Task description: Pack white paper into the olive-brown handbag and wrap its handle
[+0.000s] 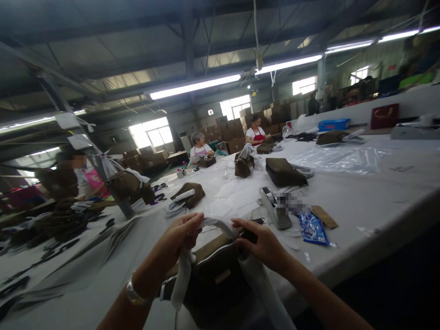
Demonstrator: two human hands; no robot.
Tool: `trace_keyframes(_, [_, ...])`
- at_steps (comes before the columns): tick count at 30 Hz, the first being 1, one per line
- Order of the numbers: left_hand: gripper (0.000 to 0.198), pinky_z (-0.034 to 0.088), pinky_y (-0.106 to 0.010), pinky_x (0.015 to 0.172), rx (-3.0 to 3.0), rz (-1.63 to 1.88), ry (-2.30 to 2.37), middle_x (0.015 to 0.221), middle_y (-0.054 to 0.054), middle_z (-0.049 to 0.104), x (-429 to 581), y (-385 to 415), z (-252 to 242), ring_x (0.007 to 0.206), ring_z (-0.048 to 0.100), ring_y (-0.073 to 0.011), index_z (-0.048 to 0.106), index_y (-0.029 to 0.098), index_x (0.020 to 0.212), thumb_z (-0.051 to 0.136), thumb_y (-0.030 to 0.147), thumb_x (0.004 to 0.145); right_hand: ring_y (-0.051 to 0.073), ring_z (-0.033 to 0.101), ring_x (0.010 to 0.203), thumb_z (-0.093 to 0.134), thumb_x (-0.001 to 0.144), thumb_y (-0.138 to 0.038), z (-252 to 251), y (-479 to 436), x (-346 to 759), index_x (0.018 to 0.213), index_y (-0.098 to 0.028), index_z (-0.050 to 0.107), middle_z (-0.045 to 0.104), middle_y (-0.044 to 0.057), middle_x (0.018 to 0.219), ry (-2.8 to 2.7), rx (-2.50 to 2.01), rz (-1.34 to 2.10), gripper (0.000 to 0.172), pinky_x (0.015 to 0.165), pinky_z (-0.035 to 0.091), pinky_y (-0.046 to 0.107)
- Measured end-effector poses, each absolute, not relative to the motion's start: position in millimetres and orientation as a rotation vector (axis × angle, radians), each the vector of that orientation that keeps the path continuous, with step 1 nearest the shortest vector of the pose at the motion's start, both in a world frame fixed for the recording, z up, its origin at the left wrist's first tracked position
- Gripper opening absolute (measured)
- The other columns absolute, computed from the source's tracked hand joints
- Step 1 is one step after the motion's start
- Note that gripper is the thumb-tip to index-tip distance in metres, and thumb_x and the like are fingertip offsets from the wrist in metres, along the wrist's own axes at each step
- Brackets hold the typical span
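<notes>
A dark olive-brown handbag [220,293] stands in front of me at the table's near edge, with a zip along its top and a small tan label on its side. White wrapping covers its handle [218,223], which arches over the bag. My left hand [185,233] pinches the left part of this wrapped handle, thumb and fingers together. On the right, my right hand [256,240] grips the handle's other end between thumb and fingers. Loose wrapped lengths hang down on both sides of the bag.
Beyond the bag stand a tape dispenser [277,208], a blue packet [313,228] and a brown card piece [325,216]. Several more brown bags, such as one bag [283,172], lie across the white table. A metal post [103,169] rises at left. Co-workers sit farther back.
</notes>
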State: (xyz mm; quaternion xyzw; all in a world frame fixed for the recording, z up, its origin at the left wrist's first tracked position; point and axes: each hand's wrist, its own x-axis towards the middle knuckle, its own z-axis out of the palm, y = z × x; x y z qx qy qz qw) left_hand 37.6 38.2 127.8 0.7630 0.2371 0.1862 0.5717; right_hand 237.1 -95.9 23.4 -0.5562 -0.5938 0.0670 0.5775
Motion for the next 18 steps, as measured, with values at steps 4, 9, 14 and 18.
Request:
trace_keyframes(4, [0.053, 0.016, -0.013, 0.04, 1.515, 0.704, 0.627, 0.06, 0.01, 0.033, 23, 49, 140, 0.046, 0.02, -0.001, 0.047, 0.017, 0.074, 0.082, 0.057, 0.072, 0.021, 0.066, 0.114, 0.062, 0.095, -0.037, 13, -111, 258, 0.118, -0.023, 0.071, 0.071, 0.006, 0.121, -1.188, -1.378, -0.065, 0.029, 0.103, 0.051, 0.035])
trace_keyframes(9, [0.055, 0.02, -0.01, 0.037, 1.423, 1.046, 0.751, 0.055, 0.011, 0.031, -5, 60, 147, 0.044, 0.023, -0.0005, 0.045, 0.016, 0.067, 0.086, 0.053, 0.067, 0.026, 0.071, 0.098, 0.055, 0.096, -0.037, -35, -141, 315, 0.11, -0.015, 0.072, 0.074, 0.012, 0.111, -0.95, -1.686, -0.196, 0.031, 0.089, 0.058, 0.04])
trace_keyframes(14, [0.056, 0.028, -0.009, 0.041, 1.498, 1.066, 0.9, 0.06, 0.007, 0.046, 4, 40, 121, 0.05, 0.036, -0.0039, 0.063, 0.015, 0.083, 0.086, 0.06, 0.059, 0.027, 0.067, 0.111, 0.063, 0.09, -0.016, -81, -136, 331, 0.112, -0.01, 0.072, 0.072, 0.014, 0.116, -1.09, -2.044, -0.114, 0.024, 0.103, 0.051, 0.041])
trace_keyframes(18, [0.064, 0.032, -0.01, 0.044, 1.548, 1.016, 0.884, 0.066, 0.005, 0.052, 23, 31, 91, 0.055, 0.039, -0.0063, 0.067, 0.019, 0.098, 0.084, 0.067, 0.06, 0.026, 0.061, 0.118, 0.068, 0.092, -0.015, -96, -108, 331, 0.121, -0.01, 0.066, 0.068, 0.013, 0.119, -1.146, -2.313, -0.115, 0.029, 0.103, 0.05, 0.046])
